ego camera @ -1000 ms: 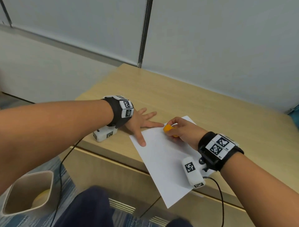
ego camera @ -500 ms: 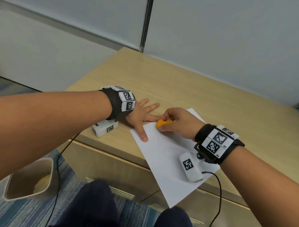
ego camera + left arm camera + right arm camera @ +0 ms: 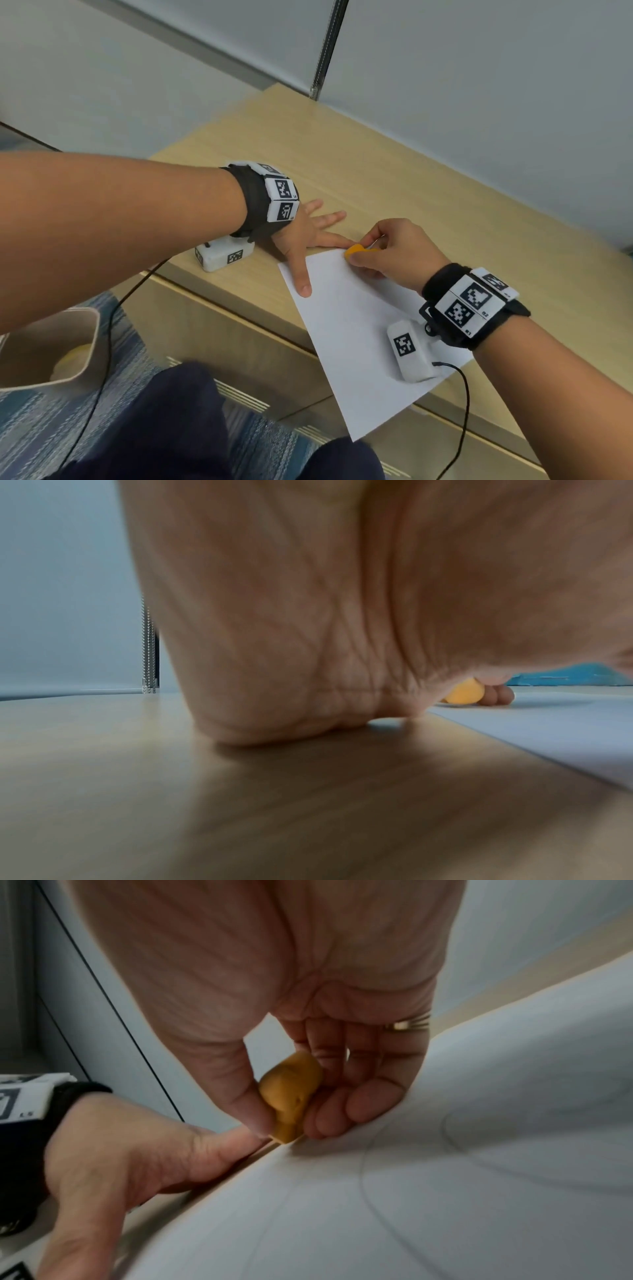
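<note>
A white sheet of paper [image 3: 356, 329] lies on the wooden desk [image 3: 394, 178], its near corner hanging over the front edge. My left hand [image 3: 301, 240] lies flat with spread fingers, thumb and forefinger pressing the paper's left corner. My right hand [image 3: 387, 253] pinches a small orange eraser [image 3: 356, 250] between thumb and fingers. The eraser [image 3: 291, 1099] touches the paper [image 3: 445, 1191] at its far left edge, beside the left forefinger. Faint pencil curves show on the sheet in the right wrist view. The left wrist view shows mostly my palm [image 3: 342, 615], the eraser [image 3: 464, 695] beyond.
A beige bin [image 3: 51, 353] with something yellow inside stands on the striped carpet at lower left. Grey partition walls [image 3: 479, 85] back the desk. Cables [image 3: 462, 394] hang from both wrist cameras. My dark-trousered knees [image 3: 164, 428] are below the desk's front.
My right hand has slid the eraser leftward across the paper toward the left forefinger. The left hand has stayed flat on the corner. The head view has shifted.
</note>
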### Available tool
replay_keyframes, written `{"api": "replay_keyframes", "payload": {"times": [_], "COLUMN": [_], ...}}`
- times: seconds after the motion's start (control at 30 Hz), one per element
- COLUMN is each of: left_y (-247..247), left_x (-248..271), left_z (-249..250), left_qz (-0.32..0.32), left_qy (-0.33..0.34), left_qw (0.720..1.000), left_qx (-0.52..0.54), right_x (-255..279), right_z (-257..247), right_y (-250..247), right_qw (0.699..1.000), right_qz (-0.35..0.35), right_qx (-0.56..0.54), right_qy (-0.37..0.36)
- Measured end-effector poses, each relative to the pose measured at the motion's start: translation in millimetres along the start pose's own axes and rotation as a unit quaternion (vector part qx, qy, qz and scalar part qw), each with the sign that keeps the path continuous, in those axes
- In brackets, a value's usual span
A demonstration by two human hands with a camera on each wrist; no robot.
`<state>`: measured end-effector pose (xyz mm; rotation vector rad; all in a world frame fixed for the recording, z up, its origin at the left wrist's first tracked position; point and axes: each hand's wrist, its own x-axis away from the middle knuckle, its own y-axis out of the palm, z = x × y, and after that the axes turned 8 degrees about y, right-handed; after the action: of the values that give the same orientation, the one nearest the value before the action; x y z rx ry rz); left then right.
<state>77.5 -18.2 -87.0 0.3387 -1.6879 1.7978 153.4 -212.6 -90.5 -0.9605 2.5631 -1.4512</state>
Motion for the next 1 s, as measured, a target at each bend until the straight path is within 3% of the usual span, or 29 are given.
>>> {"api": "replay_keyframes", "payload": {"times": [0.2, 0.5, 0.73, 0.87, 1.0], "left_y": [2.5, 1.3, -3.5, -0.8, -0.1], "left_x": [-2.7, -3.7, 0.8, -2.1, -4.5], "left_z": [-2.6, -3.2, 3.4, 0.0, -0.6], "left_qz": [0.003, -0.010, -0.022, -0.020, -0.020], "left_qy": [0.002, 0.004, -0.008, -0.005, -0.006], "left_qw": [1.000, 1.000, 1.000, 1.000, 1.000], "left_qx": [-0.010, -0.005, -0.020, -0.005, -0.019], "right_x": [-5.6, 7.5, 30.9, 10.6, 13.4], "right_z": [11.1, -5.0, -24.2, -22.7, -27.3], "right_y": [-0.6, 3.6, 15.9, -1.1, 6.4], "right_qw": [0.996, 0.994, 0.978, 0.981, 0.964], "right_qz": [-0.034, 0.037, -0.067, -0.017, 0.023], "right_qx": [-0.076, 0.100, 0.148, 0.176, 0.245], "right_qy": [0.021, -0.035, -0.131, -0.081, -0.104]}}
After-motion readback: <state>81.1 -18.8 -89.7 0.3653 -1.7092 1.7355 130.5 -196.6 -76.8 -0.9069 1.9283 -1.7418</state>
